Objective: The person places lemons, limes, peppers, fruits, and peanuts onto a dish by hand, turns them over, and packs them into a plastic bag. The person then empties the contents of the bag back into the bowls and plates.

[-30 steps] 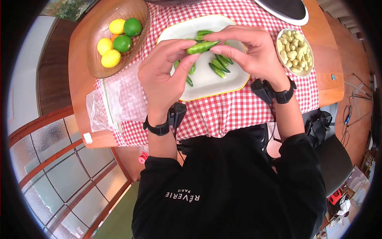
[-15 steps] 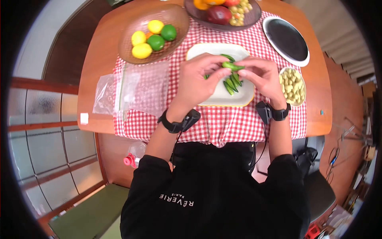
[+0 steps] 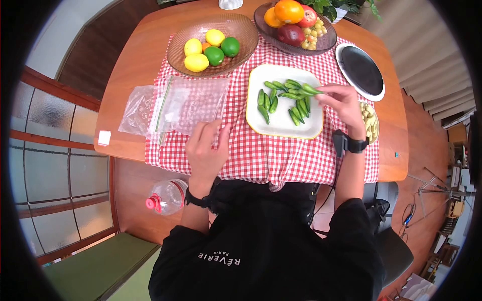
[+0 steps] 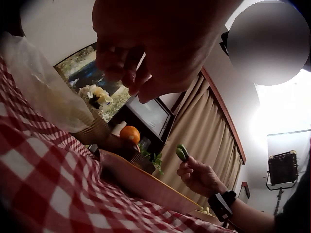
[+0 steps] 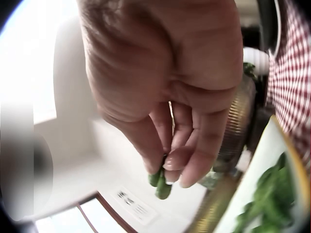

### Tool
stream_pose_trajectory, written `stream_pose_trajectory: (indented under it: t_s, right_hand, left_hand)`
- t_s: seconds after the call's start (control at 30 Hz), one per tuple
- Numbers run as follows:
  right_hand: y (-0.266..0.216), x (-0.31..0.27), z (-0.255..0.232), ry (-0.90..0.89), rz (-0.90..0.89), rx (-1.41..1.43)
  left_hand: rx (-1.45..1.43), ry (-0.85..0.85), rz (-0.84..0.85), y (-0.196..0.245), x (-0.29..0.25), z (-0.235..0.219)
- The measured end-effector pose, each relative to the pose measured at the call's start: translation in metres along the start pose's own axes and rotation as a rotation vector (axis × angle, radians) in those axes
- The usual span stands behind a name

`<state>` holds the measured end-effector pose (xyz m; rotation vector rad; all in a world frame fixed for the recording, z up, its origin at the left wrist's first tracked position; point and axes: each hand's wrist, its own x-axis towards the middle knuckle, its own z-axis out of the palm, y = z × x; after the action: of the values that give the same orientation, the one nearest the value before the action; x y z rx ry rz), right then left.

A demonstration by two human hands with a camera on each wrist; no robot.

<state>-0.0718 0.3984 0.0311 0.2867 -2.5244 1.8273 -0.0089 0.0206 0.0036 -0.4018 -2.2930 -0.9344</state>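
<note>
My right hand (image 3: 345, 104) pinches a small green pepper (image 3: 310, 89) by one end between thumb and fingertips, over the right side of a white tray (image 3: 283, 131) with a yellow rim. In the right wrist view its green tips (image 5: 163, 188) poke out below the fingertips. Several more green peppers (image 3: 271, 103) lie in loose groups on the tray. My left hand (image 3: 207, 149) is apart from the tray, over the checked cloth near a clear zip bag (image 3: 193, 103). Its fingers are loosely curled, holding nothing.
A brown ribbed bowl (image 3: 241, 55) of lemons and limes stands behind the bag. A darker fruit bowl (image 3: 281, 44) is at the back. On the right are a black oval plate (image 3: 359, 70) with a white rim and a bowl of peanuts (image 3: 370, 125), partly behind my right wrist.
Both hands held the pepper together over the tray. The left hand has let go and moved left towards the bag; the right keeps the pepper. The head view has shifted, showing more table.
</note>
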Motion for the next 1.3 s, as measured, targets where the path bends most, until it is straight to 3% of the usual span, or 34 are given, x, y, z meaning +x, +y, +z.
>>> stream_pose_trajectory:
  t_s: [0.03, 0.1, 0.23, 0.3, 0.37, 0.47, 0.6, 0.7, 0.73, 0.87, 0.93, 0.97, 1.03, 1.07, 1.13, 1.2, 1.27, 1.3]
  right_hand:
    - [-0.006, -0.002, 0.01, 0.001, -0.001, -0.009]
    - [-0.016, 0.0, 0.026, 0.082, -0.155, -0.37]
    - [-0.054, -0.009, 0.071, 0.031, -0.22, -0.384]
    - [-0.058, -0.012, 0.106, -0.039, -0.281, -0.412]
    - [-0.058, -0.006, 0.146, -0.075, -0.516, -0.366]
    - [-0.062, 0.005, 0.195, -0.119, -0.603, -0.388]
    - [-0.056, 0.022, 0.241, -0.142, -0.567, -0.54]
    - [-0.058, 0.034, 0.263, -0.066, -0.583, -0.417]
    - [-0.062, 0.035, 0.265, -0.129, -0.572, -0.389]
    - [-0.064, 0.017, 0.253, -0.198, -0.575, -0.317]
    - [-0.065, 0.001, 0.224, -0.065, -0.636, -0.336]
    - [-0.076, -0.007, 0.2, -0.183, -0.44, -0.401]
    - [-0.072, -0.023, 0.164, -0.048, -0.431, -0.405]
    - [-0.066, -0.032, 0.148, -0.022, -0.398, -0.431]
    - [-0.054, -0.048, 0.117, 0.248, -0.254, -0.51]
    - [-0.045, -0.062, 0.095, 0.353, -0.154, -0.554]
    - [-0.035, -0.068, 0.08, 0.417, -0.071, -0.571]
    - [-0.033, -0.069, 0.074, 0.425, -0.062, -0.572]
  left_hand:
    - [-0.008, 0.005, -0.001, -0.002, -0.004, 0.0]
    - [0.113, 0.029, -0.053, -0.008, -0.01, -0.001]
    - [0.267, 0.093, -0.059, -0.019, -0.015, 0.008]
    - [0.234, 0.122, -0.144, -0.035, -0.024, 0.011]
    - [0.212, 0.14, -0.156, -0.039, -0.025, 0.008]
    - [0.155, 0.239, -0.147, -0.028, -0.018, 0.0]
    - [0.165, 0.308, -0.064, -0.024, -0.018, -0.006]
    - [0.16, 0.352, -0.031, -0.025, -0.019, -0.004]
    - [0.149, 0.369, -0.033, -0.025, -0.02, -0.003]
    - [0.159, 0.36, -0.101, -0.028, -0.021, -0.003]
    - [0.19, 0.355, -0.023, -0.032, -0.02, -0.003]
    - [0.176, 0.345, -0.026, -0.031, -0.021, -0.004]
    - [0.157, 0.26, -0.082, -0.025, -0.022, -0.003]
    - [0.197, 0.277, 0.012, -0.025, -0.02, -0.002]
    - [0.146, 0.272, -0.021, -0.012, -0.02, -0.002]
    - [0.115, 0.268, -0.054, 0.006, -0.011, 0.004]
    - [-0.103, 0.067, 0.011, 0.023, 0.003, 0.005]
    - [-0.109, 0.059, 0.015, 0.028, 0.013, 0.006]
